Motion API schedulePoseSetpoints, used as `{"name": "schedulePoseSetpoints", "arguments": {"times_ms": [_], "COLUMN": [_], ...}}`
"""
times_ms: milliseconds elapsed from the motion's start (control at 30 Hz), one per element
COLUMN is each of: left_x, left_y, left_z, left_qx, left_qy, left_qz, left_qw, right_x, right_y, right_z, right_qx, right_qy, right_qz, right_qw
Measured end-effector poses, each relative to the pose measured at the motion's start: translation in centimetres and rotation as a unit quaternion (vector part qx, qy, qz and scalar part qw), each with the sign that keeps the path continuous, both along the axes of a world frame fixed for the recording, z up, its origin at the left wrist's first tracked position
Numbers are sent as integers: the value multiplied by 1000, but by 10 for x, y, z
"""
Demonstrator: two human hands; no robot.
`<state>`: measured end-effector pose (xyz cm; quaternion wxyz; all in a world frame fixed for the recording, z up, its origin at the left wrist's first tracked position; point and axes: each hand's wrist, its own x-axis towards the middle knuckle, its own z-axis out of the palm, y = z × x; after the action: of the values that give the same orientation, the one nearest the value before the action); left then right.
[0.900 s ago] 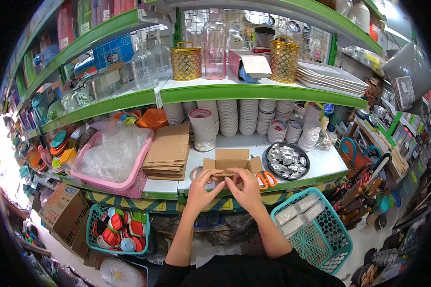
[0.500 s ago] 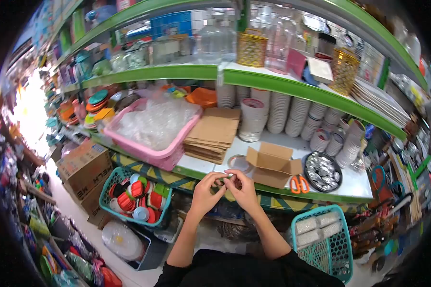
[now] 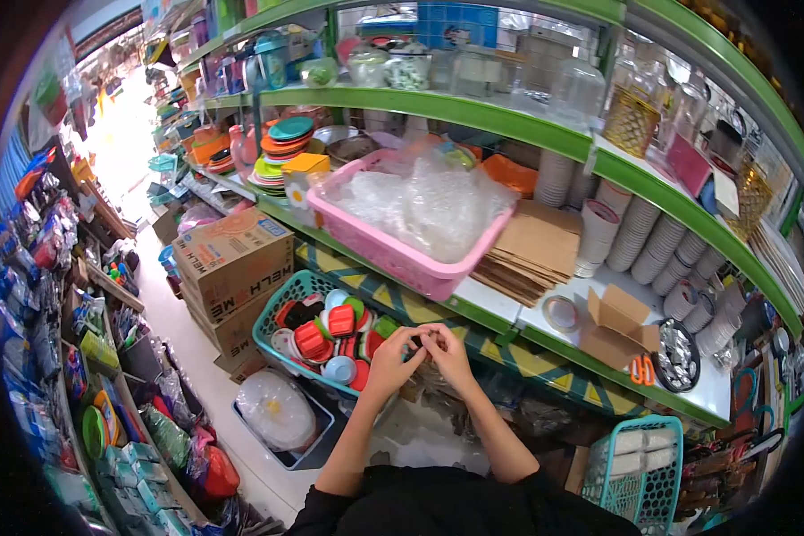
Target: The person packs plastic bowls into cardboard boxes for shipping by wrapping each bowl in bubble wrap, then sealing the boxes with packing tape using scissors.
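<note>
My left hand (image 3: 391,364) and my right hand (image 3: 447,354) meet at the fingertips in the middle of the view. Fingers and thumbs on both are curled into a pinch; anything between them is too small or hidden to name. Below and left of the hands stands a turquoise basket (image 3: 263,336) with red, white, green and black plastic pieces. Past them, on the shelf, sits a pink basket (image 3: 433,279) heaped with clear plastic wrap (image 3: 420,201). Neither hand touches these.
Flattened cardboard (image 3: 536,246), a tape roll (image 3: 561,313), an open carton (image 3: 612,335), orange-handled scissors (image 3: 641,370) and a black tray of silvery pieces (image 3: 677,355) lie along the shelf. Cartons (image 3: 232,259) stand at left. Another turquoise basket (image 3: 616,487) is at lower right.
The view has turned left, so the shelf and baskets appear shifted right and more of the aisle shows. My hands stay together at the fingertips.
</note>
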<state>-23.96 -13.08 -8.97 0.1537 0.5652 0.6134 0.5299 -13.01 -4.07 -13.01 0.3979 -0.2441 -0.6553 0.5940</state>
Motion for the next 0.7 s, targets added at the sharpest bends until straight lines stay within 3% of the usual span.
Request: {"name": "schedulePoseSetpoints", "arguments": {"times_ms": [67, 267, 333, 367, 533, 600, 700], "left_x": [-26, -98, -120, -134, -188, -208, -232], "left_y": [-9, -29, -37, -40, -61, -71, -76], "left_z": [-13, -67, -86, -106, -188, -216, -250], "left_qx": [-44, -50, -55, -64, -32, -73, -35], "left_qy": [15, -85, -64, -65, -159, -151, -94], "left_qz": [21, 30, 66, 77, 152, 219, 257], "left_qw": [999, 995, 994, 993, 975, 961, 961], "right_x": [-29, -104, -131, -139, -202, -223, -251], "right_y": [-3, -23, -26, -30, -38, -39, -44], "right_z": [-20, -50, -71, -75, -136, -162, -173], "right_qx": [-4, -55, -5, -73, -68, -35, 59], "right_qy": [-5, -35, -50, -73, -95, -115, -168], "right_qz": [12, 74, 60, 86, 85, 85, 35], "right_qw": [1000, 995, 997, 991, 989, 989, 983]}}
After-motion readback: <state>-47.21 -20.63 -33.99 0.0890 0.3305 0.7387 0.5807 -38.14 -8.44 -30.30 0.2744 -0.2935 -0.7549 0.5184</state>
